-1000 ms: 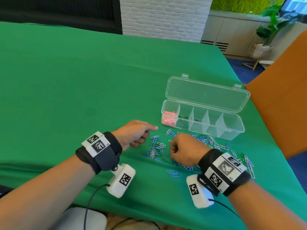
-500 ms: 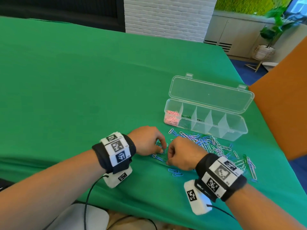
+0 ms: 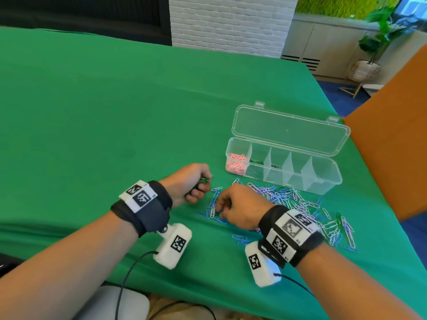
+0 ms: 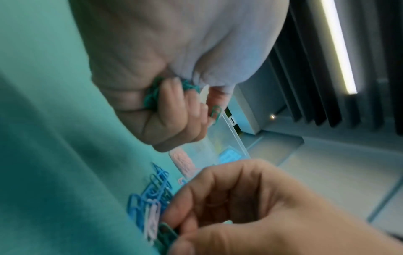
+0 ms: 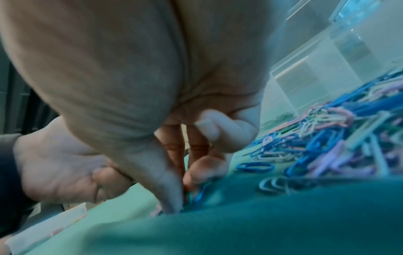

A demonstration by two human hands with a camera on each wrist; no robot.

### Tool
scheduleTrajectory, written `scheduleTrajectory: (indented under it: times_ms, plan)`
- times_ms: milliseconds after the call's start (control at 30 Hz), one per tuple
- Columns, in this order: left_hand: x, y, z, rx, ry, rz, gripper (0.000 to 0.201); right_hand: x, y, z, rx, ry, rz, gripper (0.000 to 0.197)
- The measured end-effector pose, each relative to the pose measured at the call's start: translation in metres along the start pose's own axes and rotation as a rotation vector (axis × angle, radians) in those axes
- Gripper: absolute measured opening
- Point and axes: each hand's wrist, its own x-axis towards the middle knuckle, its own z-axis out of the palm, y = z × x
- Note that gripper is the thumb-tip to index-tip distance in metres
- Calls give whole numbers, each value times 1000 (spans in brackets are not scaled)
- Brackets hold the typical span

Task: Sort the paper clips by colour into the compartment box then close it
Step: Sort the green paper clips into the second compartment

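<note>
My left hand (image 3: 191, 181) clenches a bunch of green clips (image 4: 152, 98), stockpiling them for one trip. My right hand (image 3: 240, 207) fingers (image 5: 205, 166) pinch another clip from the pile (image 3: 288, 199) on the bench (image 3: 115, 112), beside the open box (image 3: 284, 167).
</note>
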Motion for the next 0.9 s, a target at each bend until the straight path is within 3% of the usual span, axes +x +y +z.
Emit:
scheduleTrajectory:
  times_ms: [200,300,533,900]
  plan:
    - [-9,2,-1,-374,-150,16,5,-5,5,-7,-181,-57,2,16]
    - [-9,0,5,-396,-128,39,8,-12,6,-11,-251,-76,5,16]
    - [-7,-1,13,-394,-44,55,14,-2,-7,-1,-137,-5,-50,13]
    - [-2,-7,15,-387,-63,14,13,-2,-7,-3,-183,-119,-44,7]
